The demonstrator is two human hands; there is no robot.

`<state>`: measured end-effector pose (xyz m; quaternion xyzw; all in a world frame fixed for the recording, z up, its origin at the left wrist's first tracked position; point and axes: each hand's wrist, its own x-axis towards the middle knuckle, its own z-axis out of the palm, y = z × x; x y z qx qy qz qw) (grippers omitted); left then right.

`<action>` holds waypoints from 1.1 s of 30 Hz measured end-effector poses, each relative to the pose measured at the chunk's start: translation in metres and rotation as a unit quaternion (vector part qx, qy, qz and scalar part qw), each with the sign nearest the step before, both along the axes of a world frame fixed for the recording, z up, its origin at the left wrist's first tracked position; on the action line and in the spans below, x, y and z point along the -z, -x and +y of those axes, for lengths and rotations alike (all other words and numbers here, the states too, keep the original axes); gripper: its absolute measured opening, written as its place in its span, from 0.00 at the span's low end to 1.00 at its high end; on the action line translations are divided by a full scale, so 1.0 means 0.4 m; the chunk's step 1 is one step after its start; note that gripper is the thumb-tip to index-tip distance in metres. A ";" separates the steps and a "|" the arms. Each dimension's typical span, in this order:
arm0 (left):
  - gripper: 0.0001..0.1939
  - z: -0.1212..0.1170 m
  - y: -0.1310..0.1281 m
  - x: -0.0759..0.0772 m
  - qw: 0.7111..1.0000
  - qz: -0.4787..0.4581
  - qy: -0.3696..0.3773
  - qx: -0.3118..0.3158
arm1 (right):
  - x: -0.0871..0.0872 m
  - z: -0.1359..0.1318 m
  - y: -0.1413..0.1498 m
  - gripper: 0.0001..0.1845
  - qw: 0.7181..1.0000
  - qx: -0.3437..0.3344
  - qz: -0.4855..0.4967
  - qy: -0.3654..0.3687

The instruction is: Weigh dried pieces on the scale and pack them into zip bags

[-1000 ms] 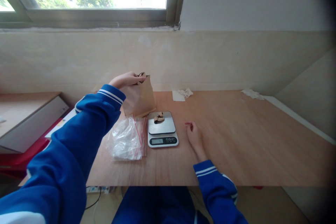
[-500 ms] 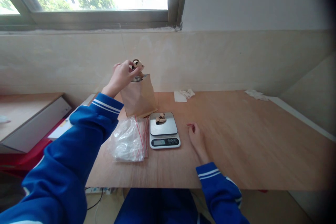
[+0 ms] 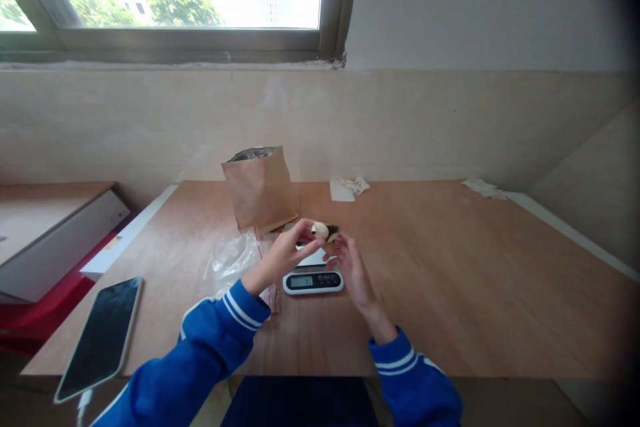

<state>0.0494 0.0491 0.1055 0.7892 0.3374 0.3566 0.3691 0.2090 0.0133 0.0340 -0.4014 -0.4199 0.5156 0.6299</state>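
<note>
From the head camera, the left hand (image 3: 283, 257) pinches a small pale piece (image 3: 320, 231) just above the scale (image 3: 313, 278) on the counter (image 3: 450, 280). The right hand (image 3: 350, 263), fingers loosely spread, touches the piece from the other side. An open paper bag (image 3: 260, 187) stands upright behind the scale.

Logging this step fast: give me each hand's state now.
Left hand: closed, pinching a pale snack piece above the scale.
Right hand: fingers at the same piece; its grip cannot be told.

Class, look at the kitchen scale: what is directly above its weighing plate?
Both hands, the left hand and right hand, hold a pale piece over the scale. They cover the plate, so anything lying on it is hidden.
</note>
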 end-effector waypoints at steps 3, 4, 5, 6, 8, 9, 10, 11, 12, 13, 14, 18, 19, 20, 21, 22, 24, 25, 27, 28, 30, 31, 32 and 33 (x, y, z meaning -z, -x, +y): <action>0.15 -0.021 -0.002 0.049 1.000 -0.021 0.017 0.006 | -0.021 -0.003 0.027 0.25 0.988 -0.063 0.133 0.037; 0.16 -0.023 -0.002 0.058 0.999 -0.026 0.022 0.010 | -0.021 -0.004 0.031 0.23 0.985 -0.059 0.156 0.046; 0.17 -0.024 -0.001 0.064 0.999 -0.030 0.027 0.014 | -0.019 -0.004 0.033 0.20 0.983 -0.045 0.171 0.054; 0.18 -0.024 0.000 0.070 0.999 -0.035 0.032 0.019 | -0.015 -0.005 0.034 0.17 0.981 -0.028 0.179 0.061; 0.19 -0.023 0.003 0.080 0.998 -0.042 0.043 0.029 | -0.005 -0.004 0.033 0.16 0.980 -0.002 0.187 0.069; 0.19 -0.022 0.005 0.086 0.997 -0.046 0.048 0.031 | 0.000 -0.004 0.032 0.17 0.980 0.003 0.188 0.070; 0.20 -0.021 0.007 0.091 0.997 -0.048 0.052 0.032 | 0.003 -0.003 0.031 0.17 0.979 0.003 0.189 0.072; 0.20 -0.021 0.010 0.097 0.997 -0.048 0.054 0.031 | 0.005 -0.002 0.029 0.17 0.979 0.001 0.188 0.074; 0.20 -0.022 0.012 0.103 0.997 -0.047 0.051 0.026 | 0.006 -0.001 0.027 0.17 0.980 -0.003 0.186 0.075; 0.20 -0.022 0.015 0.108 0.998 -0.043 0.045 0.019 | 0.006 0.000 0.025 0.18 0.980 -0.008 0.184 0.077; 0.20 -0.023 0.018 0.112 0.999 -0.037 0.036 0.011 | 0.005 0.001 0.022 0.18 0.980 -0.013 0.182 0.079; 0.20 -0.028 0.024 0.118 1.000 -0.015 -0.006 -0.007 | 0.006 0.005 0.013 0.20 0.983 -0.019 0.168 0.076; 0.20 -0.029 0.025 0.117 1.000 -0.007 -0.016 -0.009 | 0.009 0.005 0.010 0.21 0.984 -0.015 0.163 0.072; 0.20 -0.030 0.027 0.115 0.999 0.002 -0.028 -0.014 | 0.013 0.006 0.007 0.21 0.985 -0.011 0.156 0.069; 0.20 -0.030 0.029 0.115 0.999 0.013 -0.040 -0.022 | 0.018 0.008 0.003 0.22 0.987 -0.004 0.146 0.068; 0.19 -0.030 0.032 0.115 0.998 0.025 -0.053 -0.031 | 0.023 0.009 -0.002 0.22 0.989 0.005 0.132 0.069; 0.17 -0.027 0.041 0.121 0.994 0.053 -0.083 -0.056 | 0.037 0.014 -0.014 0.24 0.992 0.035 0.093 0.076; 0.16 -0.024 0.048 0.126 0.990 0.070 -0.101 -0.071 | 0.044 0.017 -0.021 0.24 0.993 0.056 0.068 0.081; 0.16 -0.020 0.061 0.141 0.979 0.112 -0.139 -0.101 | 0.058 0.027 -0.033 0.26 0.991 0.099 0.014 0.085; 0.17 -0.018 0.067 0.149 0.972 0.135 -0.157 -0.114 | 0.064 0.032 -0.038 0.26 0.989 0.118 -0.013 0.083; 0.19 -0.018 0.077 0.164 0.956 0.182 -0.188 -0.132 | 0.075 0.046 -0.042 0.25 0.985 0.144 -0.070 0.069; 0.20 -0.019 0.079 0.170 0.949 0.201 -0.200 -0.136 | 0.079 0.052 -0.041 0.24 0.982 0.150 -0.104 0.057; 0.22 -0.020 0.080 0.174 0.943 0.219 -0.210 -0.139 | 0.081 0.059 -0.039 0.22 0.977 0.154 -0.143 0.042; 0.23 -0.022 0.080 0.178 0.937 0.232 -0.218 -0.141 | 0.082 0.065 -0.036 0.20 0.970 0.156 -0.184 0.026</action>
